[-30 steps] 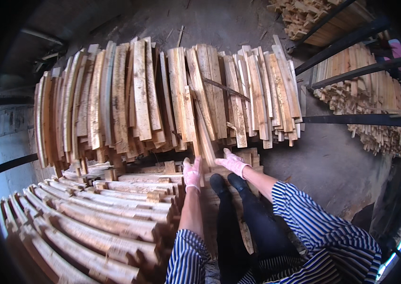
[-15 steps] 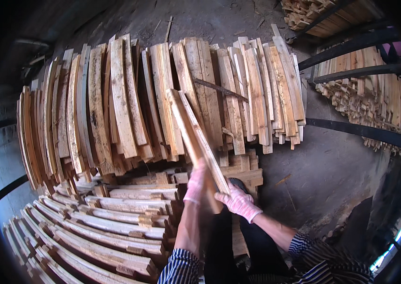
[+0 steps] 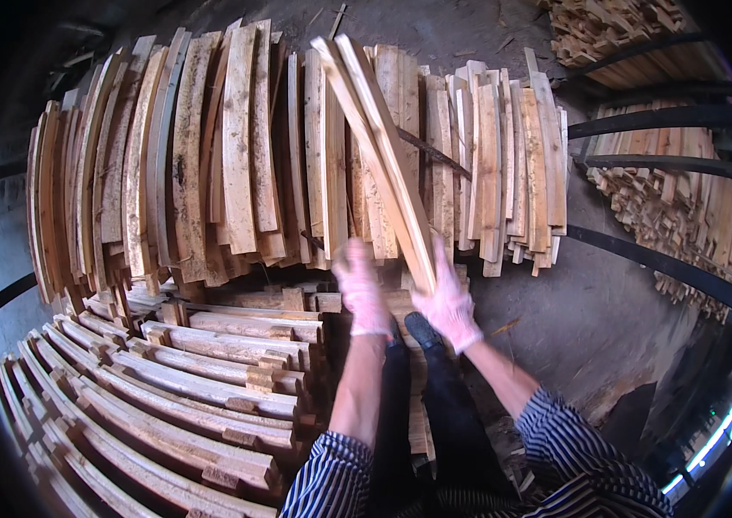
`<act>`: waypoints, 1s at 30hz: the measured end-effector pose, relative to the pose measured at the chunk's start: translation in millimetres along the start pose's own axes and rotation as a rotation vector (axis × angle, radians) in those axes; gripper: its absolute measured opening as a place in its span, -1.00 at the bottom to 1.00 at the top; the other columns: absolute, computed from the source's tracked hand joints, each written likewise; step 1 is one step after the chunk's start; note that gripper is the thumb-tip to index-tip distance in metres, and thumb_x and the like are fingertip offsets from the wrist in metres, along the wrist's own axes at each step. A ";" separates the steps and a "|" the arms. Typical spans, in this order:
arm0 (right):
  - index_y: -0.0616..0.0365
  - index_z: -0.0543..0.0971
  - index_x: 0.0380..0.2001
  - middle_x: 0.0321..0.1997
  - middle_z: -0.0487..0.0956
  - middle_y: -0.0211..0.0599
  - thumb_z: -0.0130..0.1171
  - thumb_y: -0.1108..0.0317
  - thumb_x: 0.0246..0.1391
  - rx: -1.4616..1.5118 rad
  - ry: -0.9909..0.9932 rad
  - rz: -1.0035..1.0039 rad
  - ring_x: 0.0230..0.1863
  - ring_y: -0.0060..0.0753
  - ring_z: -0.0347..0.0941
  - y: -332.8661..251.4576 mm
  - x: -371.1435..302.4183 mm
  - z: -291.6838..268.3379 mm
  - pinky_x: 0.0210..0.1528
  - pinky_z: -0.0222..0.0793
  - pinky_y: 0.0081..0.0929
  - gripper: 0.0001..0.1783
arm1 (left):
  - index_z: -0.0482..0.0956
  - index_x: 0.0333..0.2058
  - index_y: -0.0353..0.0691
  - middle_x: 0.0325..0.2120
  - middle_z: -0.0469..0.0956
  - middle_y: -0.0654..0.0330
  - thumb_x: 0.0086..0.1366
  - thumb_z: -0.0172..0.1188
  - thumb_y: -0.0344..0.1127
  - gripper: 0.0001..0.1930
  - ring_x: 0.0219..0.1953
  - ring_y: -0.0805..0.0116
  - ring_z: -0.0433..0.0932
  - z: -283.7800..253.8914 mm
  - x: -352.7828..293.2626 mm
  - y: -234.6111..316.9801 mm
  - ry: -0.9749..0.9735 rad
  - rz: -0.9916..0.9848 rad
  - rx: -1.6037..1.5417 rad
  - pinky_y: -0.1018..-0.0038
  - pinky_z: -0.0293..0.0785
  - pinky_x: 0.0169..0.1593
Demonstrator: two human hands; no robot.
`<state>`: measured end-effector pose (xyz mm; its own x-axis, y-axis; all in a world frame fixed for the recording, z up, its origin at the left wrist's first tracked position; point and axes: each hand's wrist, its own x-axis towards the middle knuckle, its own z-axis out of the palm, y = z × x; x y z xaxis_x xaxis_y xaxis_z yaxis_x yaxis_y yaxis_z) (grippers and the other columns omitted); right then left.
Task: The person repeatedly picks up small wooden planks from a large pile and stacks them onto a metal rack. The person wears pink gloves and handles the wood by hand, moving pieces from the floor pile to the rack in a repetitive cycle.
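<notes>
Two long, pale wooden strips (image 3: 383,155) lie side by side, slanting from the far upper end down to my right hand (image 3: 449,304). That hand, in a pink and white glove, grips their near ends. The strips pass over a row of rough wooden boards (image 3: 240,138), and I cannot tell whether their far ends rest on it. My left hand (image 3: 361,289), gloved the same way, is just left of the strips and apart from them, by the near ends of the boards. Motion smears its fingers.
At the lower left, wooden strips are stacked in layers with small blocks between them (image 3: 210,371). More wood piles (image 3: 668,198) stand at the right behind dark metal bars (image 3: 668,276). A dark thin stick (image 3: 435,154) lies across the boards. My feet (image 3: 422,331) are below my hands.
Both hands have moved away from me, and the strips have shifted forward over the boards. My left hand has come off the strips; my right hand now grips the pair.
</notes>
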<state>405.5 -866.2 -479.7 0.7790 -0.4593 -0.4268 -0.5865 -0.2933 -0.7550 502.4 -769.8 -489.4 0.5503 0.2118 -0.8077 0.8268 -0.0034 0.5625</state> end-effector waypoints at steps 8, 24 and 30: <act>0.05 -0.12 0.52 0.47 0.17 0.24 0.48 -0.04 -0.05 0.190 -0.021 0.380 0.42 0.14 0.22 33.3 147.9 58.6 0.40 0.21 -0.15 0.27 | 0.37 0.27 -0.30 0.19 0.45 0.00 0.27 0.17 0.38 -0.12 0.09 0.12 0.49 19.0 108.4 -14.1 0.115 -0.080 -0.219 0.14 0.47 0.13; 0.49 -0.10 0.44 0.46 0.22 0.20 0.65 -0.28 -0.49 0.586 -0.375 0.239 0.52 0.04 0.03 17.4 154.5 -39.4 0.57 -0.13 -0.13 0.65 | 0.26 0.30 -0.40 0.16 0.42 -0.28 0.05 0.39 0.39 0.10 0.18 -0.10 0.46 56.1 117.7 39.5 -0.649 0.139 -0.191 0.02 0.50 0.18; 0.18 0.25 0.38 0.22 0.52 0.04 0.54 -0.02 -0.09 0.785 -0.434 0.484 0.37 -0.16 0.33 19.5 10.9 -65.1 0.42 0.25 -0.25 0.06 | 0.21 0.39 -0.20 0.26 0.40 -0.03 0.35 0.18 0.24 -0.17 0.25 0.13 0.43 -9.3 -5.7 -9.1 -0.552 -0.159 -0.091 0.17 0.47 0.22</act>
<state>388.1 -931.5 -466.7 0.6017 0.0064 -0.7987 -0.6705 0.5475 -0.5007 490.6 -761.9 -488.2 0.4195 -0.3378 -0.8425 0.9044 0.0756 0.4200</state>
